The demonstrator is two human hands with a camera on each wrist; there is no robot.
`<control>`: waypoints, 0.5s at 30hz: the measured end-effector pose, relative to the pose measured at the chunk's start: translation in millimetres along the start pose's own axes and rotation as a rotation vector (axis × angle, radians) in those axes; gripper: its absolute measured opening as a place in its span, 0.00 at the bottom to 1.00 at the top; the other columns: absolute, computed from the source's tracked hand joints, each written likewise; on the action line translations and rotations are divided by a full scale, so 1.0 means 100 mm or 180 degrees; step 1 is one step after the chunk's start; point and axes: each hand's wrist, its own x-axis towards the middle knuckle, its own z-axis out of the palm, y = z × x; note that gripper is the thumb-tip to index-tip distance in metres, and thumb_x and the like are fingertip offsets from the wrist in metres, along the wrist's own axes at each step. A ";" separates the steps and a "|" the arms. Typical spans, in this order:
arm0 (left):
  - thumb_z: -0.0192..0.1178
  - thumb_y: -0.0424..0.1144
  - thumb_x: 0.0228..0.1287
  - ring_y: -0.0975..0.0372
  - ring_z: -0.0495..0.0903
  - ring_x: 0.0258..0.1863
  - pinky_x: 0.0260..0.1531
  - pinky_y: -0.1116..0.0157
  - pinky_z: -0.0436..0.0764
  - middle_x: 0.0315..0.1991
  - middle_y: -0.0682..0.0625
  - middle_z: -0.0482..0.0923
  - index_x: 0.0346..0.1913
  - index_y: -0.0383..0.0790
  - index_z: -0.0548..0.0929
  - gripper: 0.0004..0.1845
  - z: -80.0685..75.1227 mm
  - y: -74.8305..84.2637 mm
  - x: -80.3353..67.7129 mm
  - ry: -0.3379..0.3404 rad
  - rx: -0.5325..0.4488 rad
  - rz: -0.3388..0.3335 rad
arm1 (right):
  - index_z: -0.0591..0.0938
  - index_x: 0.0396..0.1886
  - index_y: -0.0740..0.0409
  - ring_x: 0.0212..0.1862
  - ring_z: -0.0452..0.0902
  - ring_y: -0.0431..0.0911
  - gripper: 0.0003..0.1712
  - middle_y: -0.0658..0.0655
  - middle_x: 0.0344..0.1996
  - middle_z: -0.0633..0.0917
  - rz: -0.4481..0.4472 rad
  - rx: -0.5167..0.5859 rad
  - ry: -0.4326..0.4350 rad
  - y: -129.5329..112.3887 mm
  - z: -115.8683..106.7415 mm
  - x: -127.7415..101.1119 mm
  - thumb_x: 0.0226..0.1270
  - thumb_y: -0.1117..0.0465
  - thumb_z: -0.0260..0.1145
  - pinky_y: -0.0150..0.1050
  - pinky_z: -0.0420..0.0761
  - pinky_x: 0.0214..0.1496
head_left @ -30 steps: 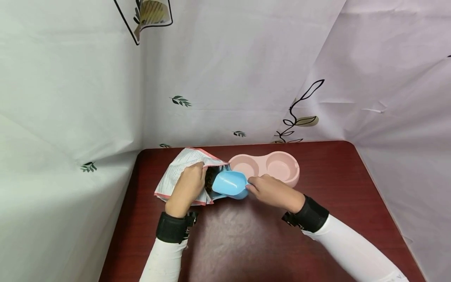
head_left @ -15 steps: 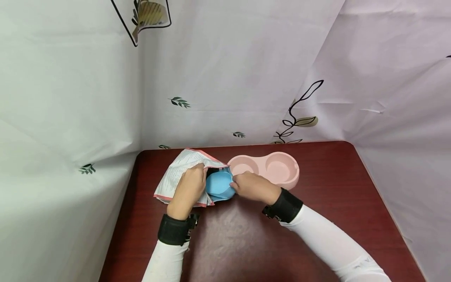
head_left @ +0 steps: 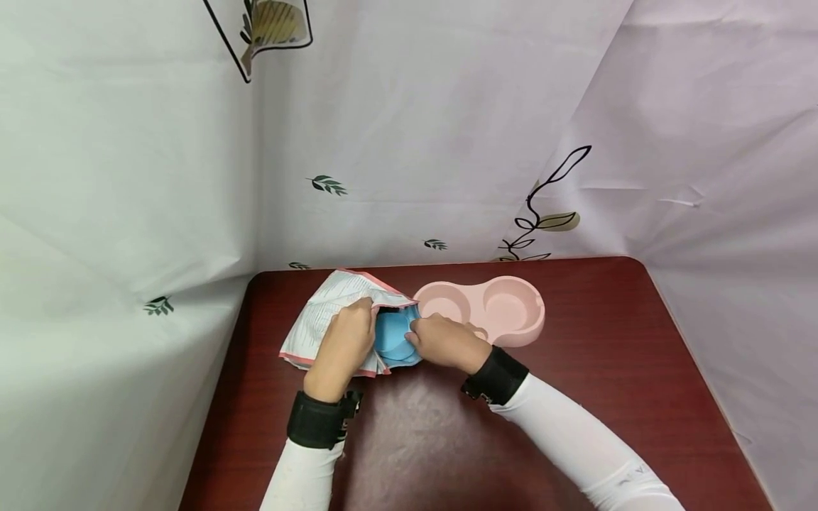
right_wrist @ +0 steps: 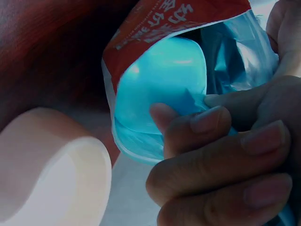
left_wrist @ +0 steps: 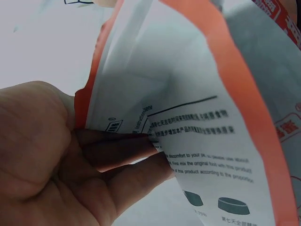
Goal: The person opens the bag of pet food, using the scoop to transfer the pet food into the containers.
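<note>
On the table's left lies a white pet food bag (head_left: 319,312) with red edges, its mouth facing right. My left hand (head_left: 348,337) grips the bag at its open mouth; in the left wrist view some fingers (left_wrist: 136,186) pass behind the printed panel (left_wrist: 202,117). With curled fingers my right hand (head_left: 447,343) holds a light blue scoop (head_left: 393,335) by its handle. The scoop's bowl (right_wrist: 150,80) is inside the bag's mouth, and its front end is hidden there. What the scoop contains is hidden from view.
A pink double bowl (head_left: 474,292) stands just behind and right of my right hand, close to the bag. The dark red table (head_left: 601,369) reaches back to white patterned cloth (head_left: 409,142), which also hangs at both sides.
My right hand has moved left, pushing the scoop deeper into the bag. The brown kibble seen at the mouth earlier is now covered. My left hand has barely moved.
</note>
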 end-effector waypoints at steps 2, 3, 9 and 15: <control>0.55 0.35 0.79 0.47 0.87 0.29 0.29 0.51 0.86 0.33 0.38 0.85 0.40 0.30 0.82 0.11 0.00 -0.01 -0.01 0.0013 0.0015 -0.0007 | 0.82 0.33 0.57 0.24 0.73 0.45 0.16 0.51 0.17 0.72 0.0019 0.0041 0.0060 -0.02 0.04 0.02 0.81 0.55 0.58 0.43 0.75 0.32; 0.55 0.35 0.79 0.47 0.87 0.29 0.29 0.51 0.86 0.33 0.38 0.85 0.40 0.30 0.82 0.11 0.00 -0.01 -0.01 0.0023 0.0017 -0.0010 | 0.82 0.34 0.57 0.24 0.73 0.45 0.16 0.51 0.17 0.72 0.0026 0.0050 0.0087 -0.02 0.06 0.03 0.81 0.54 0.57 0.43 0.75 0.31; 0.55 0.35 0.79 0.48 0.87 0.28 0.29 0.51 0.86 0.31 0.39 0.84 0.39 0.30 0.82 0.11 0.01 -0.02 -0.02 0.0063 0.0008 0.0063 | 0.82 0.36 0.55 0.22 0.73 0.43 0.16 0.51 0.18 0.73 0.0096 0.0108 0.0205 -0.06 0.20 0.09 0.81 0.52 0.57 0.41 0.73 0.26; 0.56 0.34 0.79 0.50 0.85 0.25 0.27 0.53 0.84 0.29 0.40 0.82 0.39 0.30 0.81 0.10 0.01 -0.02 -0.02 0.0038 -0.0012 0.0051 | 0.80 0.30 0.54 0.22 0.72 0.44 0.16 0.52 0.17 0.73 0.0110 0.0249 0.0308 -0.08 0.25 0.15 0.80 0.54 0.58 0.41 0.72 0.26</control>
